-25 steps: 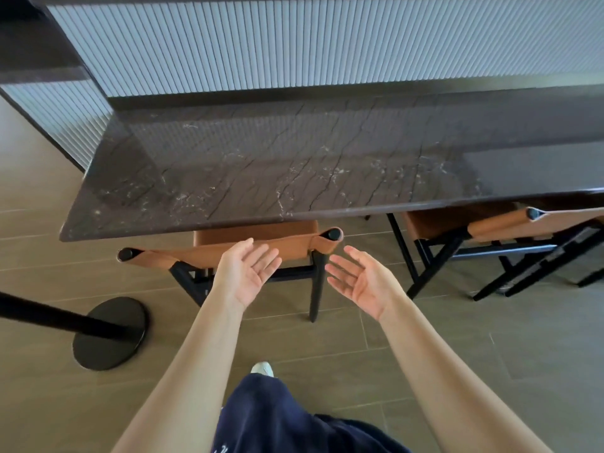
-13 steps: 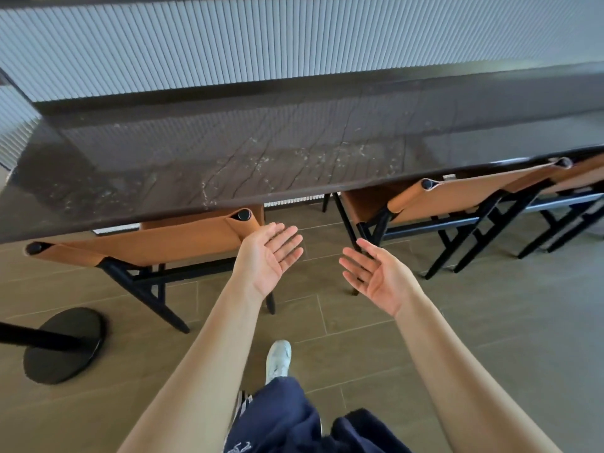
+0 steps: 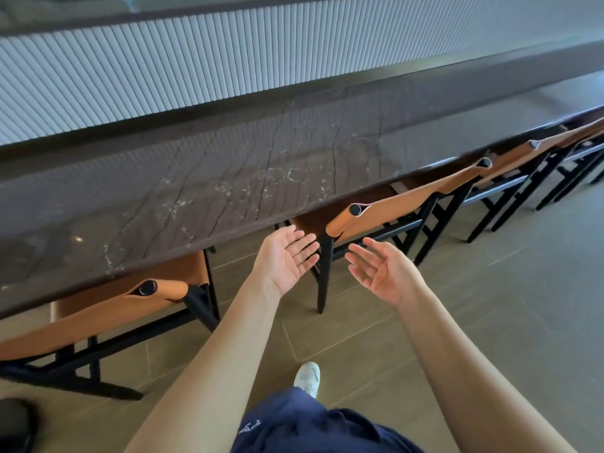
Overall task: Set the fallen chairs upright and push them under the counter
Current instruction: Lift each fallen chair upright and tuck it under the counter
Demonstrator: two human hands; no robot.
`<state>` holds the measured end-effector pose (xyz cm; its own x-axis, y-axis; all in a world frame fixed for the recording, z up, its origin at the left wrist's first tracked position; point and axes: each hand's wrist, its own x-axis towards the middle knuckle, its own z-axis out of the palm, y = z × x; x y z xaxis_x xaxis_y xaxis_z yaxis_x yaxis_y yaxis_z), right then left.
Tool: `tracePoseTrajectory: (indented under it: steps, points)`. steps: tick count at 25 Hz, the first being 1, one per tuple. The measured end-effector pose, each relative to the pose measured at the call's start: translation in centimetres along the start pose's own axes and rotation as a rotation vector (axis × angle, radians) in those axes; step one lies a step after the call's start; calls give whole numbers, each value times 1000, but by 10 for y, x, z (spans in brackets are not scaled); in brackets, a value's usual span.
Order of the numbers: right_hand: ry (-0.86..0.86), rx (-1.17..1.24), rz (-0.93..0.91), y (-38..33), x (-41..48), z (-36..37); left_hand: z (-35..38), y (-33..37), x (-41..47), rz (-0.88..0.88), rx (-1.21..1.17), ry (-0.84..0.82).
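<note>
Tan leather slung over black frames marks the seating in the head view. The nearest chair [image 3: 98, 315] stands upright at eight o'clock in the frame, its seat tucked beneath the dark veined marble tabletop [image 3: 228, 178] and its rolled backrest end just under the edge. The second chair [image 3: 392, 207] stands upright at about two o'clock from centre, also pushed under. A third chair [image 3: 510, 158] follows it toward three o'clock, with more frames beyond too small to tell apart.

The left hand [image 3: 284, 256] hangs in the air just below centre, palm turned up, fingers straight and loosely together, holding nothing. The right hand [image 3: 382, 273], at its three o'clock, is spread palm-up and also holds nothing. A black leg of the second chair shows between them.

A pale fluted panel [image 3: 196, 70] runs behind the tabletop at twelve o'clock. At six o'clock, navy shorts [image 3: 310, 423] and a white shoe [image 3: 307, 376] show above the brown tiled floor [image 3: 490, 305].
</note>
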<state>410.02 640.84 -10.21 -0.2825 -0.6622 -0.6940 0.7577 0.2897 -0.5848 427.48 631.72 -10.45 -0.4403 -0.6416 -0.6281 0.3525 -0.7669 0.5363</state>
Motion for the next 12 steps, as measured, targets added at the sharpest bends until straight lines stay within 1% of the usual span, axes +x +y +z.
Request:
tracePoseTrajectory:
  steps: [3, 8, 10, 12]
  points:
    - [45, 53, -3, -28, 23, -10, 23, -1, 32, -52, 68, -7]
    - [101, 112, -17, -69, 58, -31, 63, -22, 62, -205, 173, 11]
    - [104, 118, -19, -88, 73, -40, 83, -32, 72, -232, 205, 0]
    - [102, 102, -12, -107, 93, -51, 104, -41, 86, -228, 181, 23]
